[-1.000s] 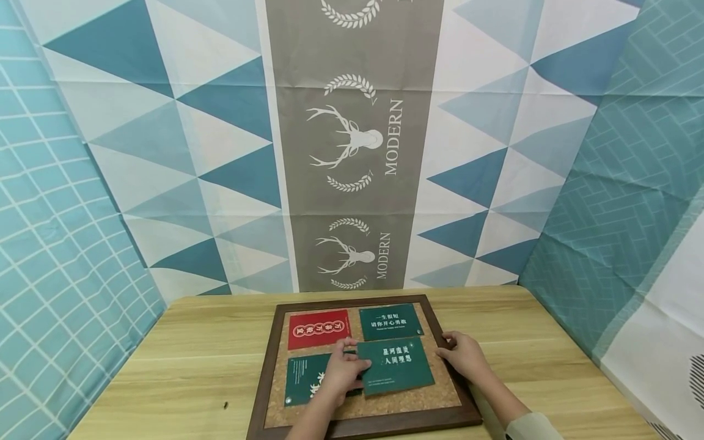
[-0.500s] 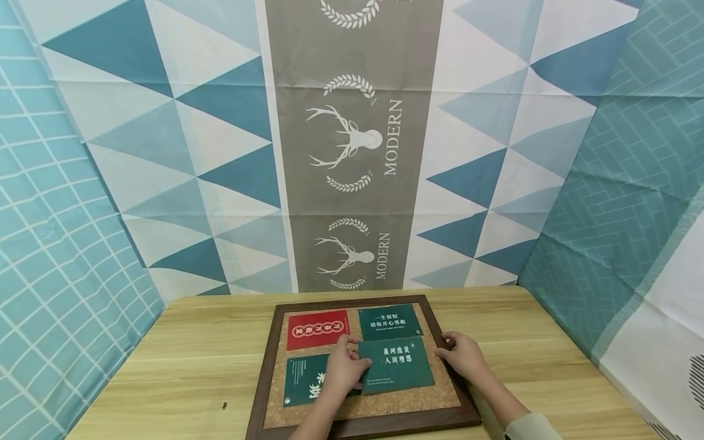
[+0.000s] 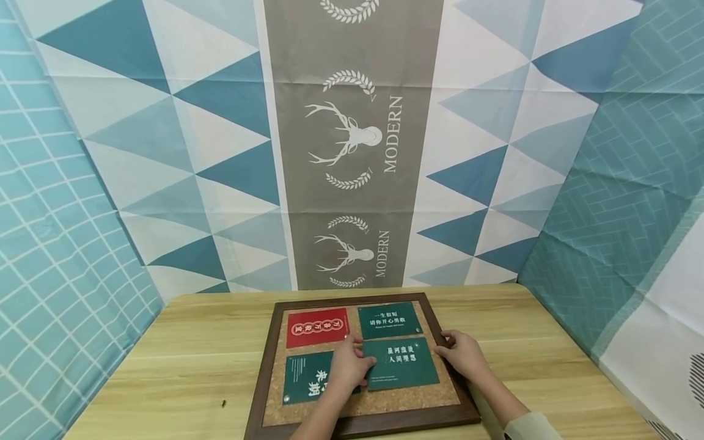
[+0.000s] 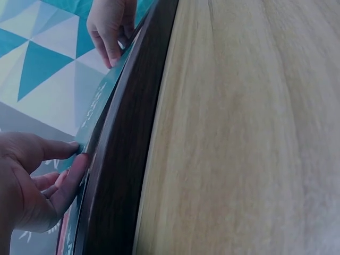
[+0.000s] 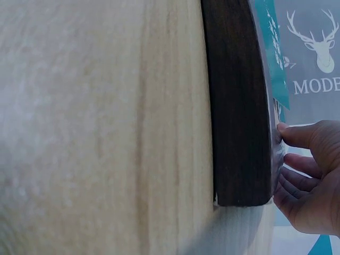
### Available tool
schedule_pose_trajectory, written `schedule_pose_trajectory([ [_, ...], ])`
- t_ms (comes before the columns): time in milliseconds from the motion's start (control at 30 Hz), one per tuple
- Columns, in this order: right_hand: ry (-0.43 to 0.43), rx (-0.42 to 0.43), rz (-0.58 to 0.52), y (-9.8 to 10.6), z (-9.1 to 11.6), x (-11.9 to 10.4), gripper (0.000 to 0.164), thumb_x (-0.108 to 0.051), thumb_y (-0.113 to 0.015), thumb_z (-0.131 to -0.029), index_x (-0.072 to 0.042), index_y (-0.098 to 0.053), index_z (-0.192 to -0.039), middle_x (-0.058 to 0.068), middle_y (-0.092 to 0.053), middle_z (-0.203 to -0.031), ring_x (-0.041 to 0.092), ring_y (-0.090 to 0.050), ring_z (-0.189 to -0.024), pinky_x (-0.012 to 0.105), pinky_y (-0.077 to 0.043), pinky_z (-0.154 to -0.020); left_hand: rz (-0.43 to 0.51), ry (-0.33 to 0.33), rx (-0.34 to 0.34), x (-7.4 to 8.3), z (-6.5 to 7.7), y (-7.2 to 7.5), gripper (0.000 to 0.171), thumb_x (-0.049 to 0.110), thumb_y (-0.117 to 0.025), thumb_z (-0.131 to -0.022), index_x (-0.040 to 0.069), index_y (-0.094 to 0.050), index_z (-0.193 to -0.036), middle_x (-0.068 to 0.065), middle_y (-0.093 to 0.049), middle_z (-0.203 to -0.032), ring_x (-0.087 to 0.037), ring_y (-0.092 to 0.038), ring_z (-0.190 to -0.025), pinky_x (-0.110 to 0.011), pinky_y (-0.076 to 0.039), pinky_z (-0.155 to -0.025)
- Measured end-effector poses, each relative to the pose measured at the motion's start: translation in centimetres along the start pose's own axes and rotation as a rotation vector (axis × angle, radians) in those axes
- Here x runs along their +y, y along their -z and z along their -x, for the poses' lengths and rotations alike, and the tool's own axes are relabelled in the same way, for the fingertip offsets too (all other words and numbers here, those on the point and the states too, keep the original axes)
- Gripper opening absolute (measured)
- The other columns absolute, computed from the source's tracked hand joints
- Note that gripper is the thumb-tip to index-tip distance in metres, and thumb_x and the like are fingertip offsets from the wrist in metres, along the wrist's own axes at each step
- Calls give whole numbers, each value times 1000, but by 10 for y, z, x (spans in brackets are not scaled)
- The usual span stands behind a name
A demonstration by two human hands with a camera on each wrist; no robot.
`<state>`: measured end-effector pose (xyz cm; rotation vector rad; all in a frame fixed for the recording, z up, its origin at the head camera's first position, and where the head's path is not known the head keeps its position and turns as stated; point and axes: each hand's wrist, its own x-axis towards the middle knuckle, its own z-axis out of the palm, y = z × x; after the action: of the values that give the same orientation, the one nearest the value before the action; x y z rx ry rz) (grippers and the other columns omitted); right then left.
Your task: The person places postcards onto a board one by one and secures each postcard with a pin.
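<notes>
A green card (image 3: pixel 405 365) with white lettering lies at the lower right of a cork board (image 3: pixel 409 420) with a dark wooden frame. My left hand (image 3: pixel 348 366) pinches this card's left edge between thumb and fingers, also seen from the side in the left wrist view. My right hand (image 3: pixel 466 359) grips the frame's right side, its thumb on the wood in the right wrist view. A red card (image 3: pixel 316 327) occupies the board's upper left, another green card (image 3: pixel 388 320) its upper right. A third green card (image 3: pixel 301 377) at lower left is partly covered by my left hand.
The board lies on a light wood-grain table (image 3: pixel 181 360). A small dark speck (image 3: pixel 223 404) is on the tabletop to the left. Behind the table hangs a patterned cloth (image 3: pixel 352 183) with triangles and deer heads.
The held green card has shifted slightly right and turned straighter, my left hand moving right with it. My right hand stays at the frame's right side.
</notes>
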<state>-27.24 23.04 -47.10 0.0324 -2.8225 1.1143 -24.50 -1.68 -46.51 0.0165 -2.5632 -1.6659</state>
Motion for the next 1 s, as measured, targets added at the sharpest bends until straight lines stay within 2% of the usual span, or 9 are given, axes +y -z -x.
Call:
schedule_pose_trajectory([
  [200, 0, 3, 9, 0, 0, 1, 45, -16, -68, -84, 8, -56, -121, 17, -63, -99, 25, -61, -83, 37, -51, -63, -87, -7, 16, 1, -1, -4, 45, 4, -72, -77, -7, -54, -116, -15, -59, -87, -15, -56, -59, -25, -46, -37],
  [400, 5, 7, 14, 0, 0, 2, 45, -16, -69, -84, 8, -56, -120, 17, -63, -98, 26, -61, -83, 37, -51, -63, -143, 7, 15, 3, -1, -6, 42, 5, -72, -78, -7, -55, -114, -14, -59, -87, -12, -52, -43, -25, -45, -36],
  [567, 3, 6, 11, -1, 0, 3, 45, -16, -69, -84, 7, -56, -120, 17, -63, -98, 26, -61, -83, 37, -51, -63, -165, 18, 20, 5, 0, -6, 40, 6, -72, -77, -7, -55, -112, -15, -59, -88, -12, -50, -39, -25, -45, -36],
  [867, 7, 7, 14, -1, -1, 2, 45, -16, -69, -84, 7, -57, -120, 16, -64, -98, 25, -61, -82, 36, -51, -62, -209, 38, 19, 9, 0, -5, 38, 6, -72, -77, -8, -57, -109, -12, -54, -73, -14, -52, -35, -25, -44, -35],
  [1000, 6, 4, 14, 0, -1, 2, 45, -17, -69, -84, 7, -57, -120, 17, -64, -99, 25, -62, -83, 37, -51, -63, -217, 38, 17, 10, 1, -4, 39, 7, -72, -77, -10, -58, -110, -19, -60, -85, -15, -53, -36, -26, -45, -35],
])
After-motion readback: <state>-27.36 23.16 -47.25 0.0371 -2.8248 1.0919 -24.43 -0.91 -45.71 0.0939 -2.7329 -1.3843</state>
